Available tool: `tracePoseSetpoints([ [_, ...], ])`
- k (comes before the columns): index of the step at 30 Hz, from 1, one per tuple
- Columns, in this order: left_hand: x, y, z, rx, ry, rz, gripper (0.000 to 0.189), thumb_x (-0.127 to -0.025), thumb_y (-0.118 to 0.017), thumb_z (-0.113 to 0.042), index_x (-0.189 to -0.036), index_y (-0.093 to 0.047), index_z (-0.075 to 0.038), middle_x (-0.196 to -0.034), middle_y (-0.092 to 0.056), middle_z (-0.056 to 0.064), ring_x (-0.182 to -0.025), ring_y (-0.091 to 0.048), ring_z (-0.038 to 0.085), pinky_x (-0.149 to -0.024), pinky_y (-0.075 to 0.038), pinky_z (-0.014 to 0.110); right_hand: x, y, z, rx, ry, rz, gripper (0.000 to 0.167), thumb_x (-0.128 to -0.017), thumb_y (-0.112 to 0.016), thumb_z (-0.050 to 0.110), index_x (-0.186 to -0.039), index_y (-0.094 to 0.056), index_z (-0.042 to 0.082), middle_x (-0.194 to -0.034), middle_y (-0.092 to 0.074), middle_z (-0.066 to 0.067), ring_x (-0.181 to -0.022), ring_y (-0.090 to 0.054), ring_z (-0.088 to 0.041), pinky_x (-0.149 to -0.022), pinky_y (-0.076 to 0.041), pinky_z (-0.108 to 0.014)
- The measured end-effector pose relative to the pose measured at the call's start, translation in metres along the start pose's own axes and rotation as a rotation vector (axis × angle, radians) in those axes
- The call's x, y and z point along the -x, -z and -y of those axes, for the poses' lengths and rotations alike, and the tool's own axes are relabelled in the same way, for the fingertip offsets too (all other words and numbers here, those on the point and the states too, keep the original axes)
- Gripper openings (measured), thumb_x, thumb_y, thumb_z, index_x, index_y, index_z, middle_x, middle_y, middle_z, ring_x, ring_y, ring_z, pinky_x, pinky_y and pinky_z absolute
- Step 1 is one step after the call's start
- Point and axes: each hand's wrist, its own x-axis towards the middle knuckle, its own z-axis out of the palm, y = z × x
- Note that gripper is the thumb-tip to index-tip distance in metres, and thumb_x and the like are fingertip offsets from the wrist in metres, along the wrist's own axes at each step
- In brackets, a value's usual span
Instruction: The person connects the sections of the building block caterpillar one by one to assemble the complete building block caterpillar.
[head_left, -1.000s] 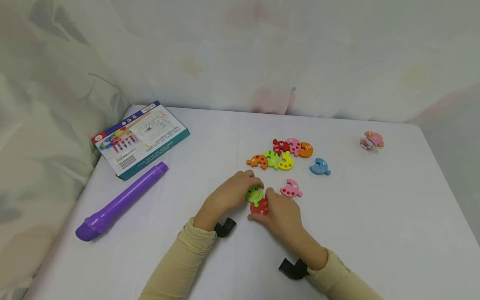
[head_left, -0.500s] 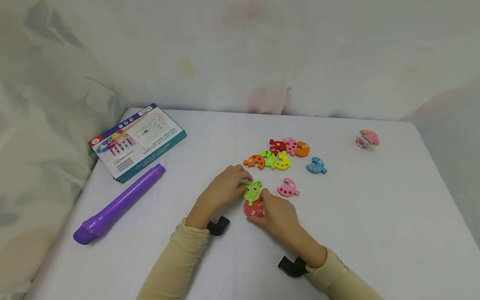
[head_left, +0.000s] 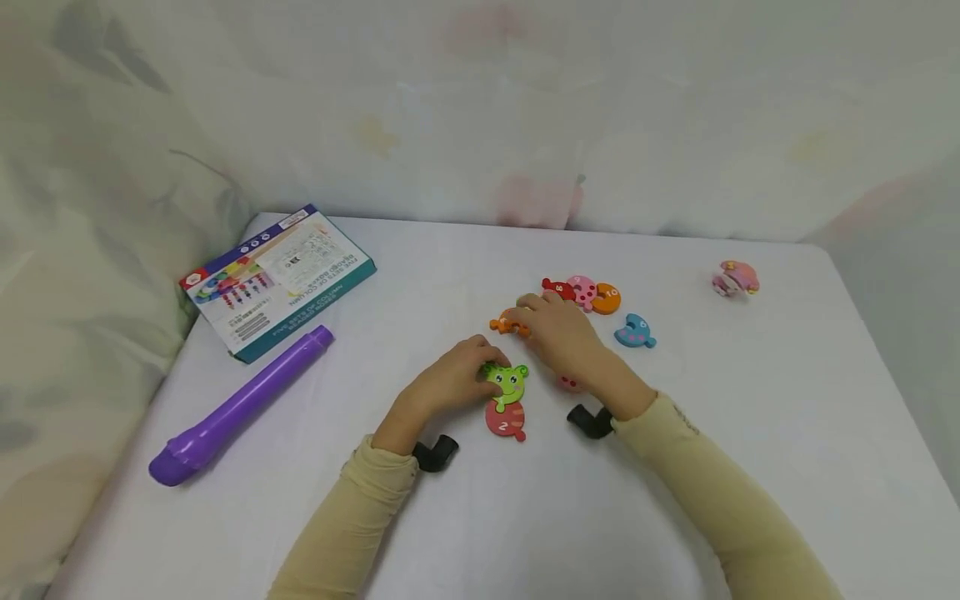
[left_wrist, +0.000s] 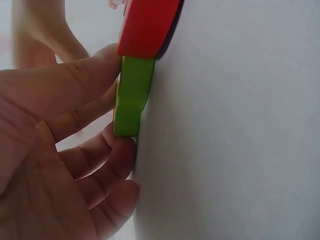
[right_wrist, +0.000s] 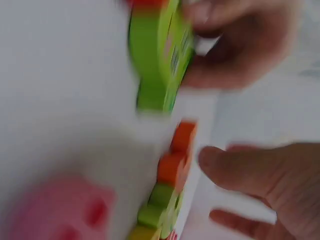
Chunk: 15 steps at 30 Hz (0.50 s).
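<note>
- Left hand: fingers pinched green head piece, 12 o'clock of red 2 piece; sideways pull risked unseating their joint.
- Right hand: fingers parted, near orange piece at green head piece's 12 o'clock; clumsy grab risked knocking light-green piece.

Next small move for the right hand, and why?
Probably have the right hand pinch the orange piece by its thumb. The right wrist view shows that thumb close to the piece, with nothing gripped; meanwhile the left hand holds the green head piece, and the red 2 piece joined to it has a free knob.
</note>
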Motion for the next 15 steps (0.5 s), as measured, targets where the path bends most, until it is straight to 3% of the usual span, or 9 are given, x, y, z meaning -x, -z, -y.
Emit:
tracePoseSetpoints([
  [3, -0.002, -0.002, 0.003, 0.031, -0.027, 0.002, 0.031, -0.077, -0.073, -0.014, -0.107, -0.065, -0.011, -0.097, -0.052, 0.000, -0.090, -0.050, 0.012, -0.083, -0.043, 0.027, -0.020, 0.001, -0.006, 0.109, 0.085, 0.102, 0.044, -0.085, -0.065, 0.014, -0.127, -0.056, 0.025, -0.132, -0.051, -0.003, -0.115, -0.044, -0.028, -0.093, -0.038, -0.048],
  [7, -0.004, -0.004, 0.004, 0.037, -0.029, 0.005, 0.031, -0.078, -0.073, -0.014, -0.107, -0.064, -0.011, -0.100, -0.052, 0.000, -0.093, -0.049, 0.012, -0.085, -0.043, 0.027, -0.032, -0.001, -0.006, 0.182, 0.136, 0.183, 0.044, -0.086, -0.064, 0.018, -0.128, -0.055, 0.027, -0.128, -0.055, 0.001, -0.110, -0.045, -0.025, -0.090, -0.035, -0.044],
  [15, 0.000, -0.002, 0.004, 0.030, 0.008, 0.012, 0.032, -0.078, -0.073, -0.016, -0.109, -0.064, -0.012, -0.101, -0.051, -0.001, -0.094, -0.049, 0.012, -0.084, -0.044, 0.027, -0.035, -0.001, -0.008, 0.171, 0.162, 0.190, 0.047, -0.086, -0.064, 0.019, -0.131, -0.052, 0.024, -0.122, -0.058, -0.002, -0.106, -0.047, -0.025, -0.089, -0.038, -0.042],
])
